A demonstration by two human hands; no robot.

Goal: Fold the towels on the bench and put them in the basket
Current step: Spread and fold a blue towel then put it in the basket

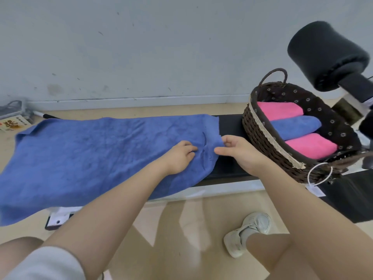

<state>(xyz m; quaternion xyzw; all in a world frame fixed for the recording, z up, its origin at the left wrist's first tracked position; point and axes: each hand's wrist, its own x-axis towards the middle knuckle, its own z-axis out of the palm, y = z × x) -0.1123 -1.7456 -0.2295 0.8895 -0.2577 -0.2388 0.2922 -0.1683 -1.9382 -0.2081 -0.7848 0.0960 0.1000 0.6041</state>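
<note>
I see a large blue towel (96, 158) spread flat along the black padded surface (230, 124), covering most of it; its near long edge hangs over the front side and its left end droops off the far left. The cloth is plush and a little wrinkled near its right end, where two dark creases show.

At the right end of the surface sits a dark woven basket (260, 138) with a flowered lining, a pale lace band round its rim and a looped handle at the back. Inside lie three rolled or folded towels side by side: a pink towel (280, 113) at the back, a folded blue towel (295, 126) in the middle and a second pink towel (311, 146) at the front. A white tag on a loop of cord (320, 174) hangs from the basket's near side.

My left hand (178, 156) rests on the big towel just short of its right edge, fingers curled and nipping the cloth. My right hand (238, 151) is just beside it, pinching the towel's right edge between thumb and fingers. Both forearms reach in from below.

On the floor at far left lies a booklet (12, 123) with large red characters I cannot read.
</note>
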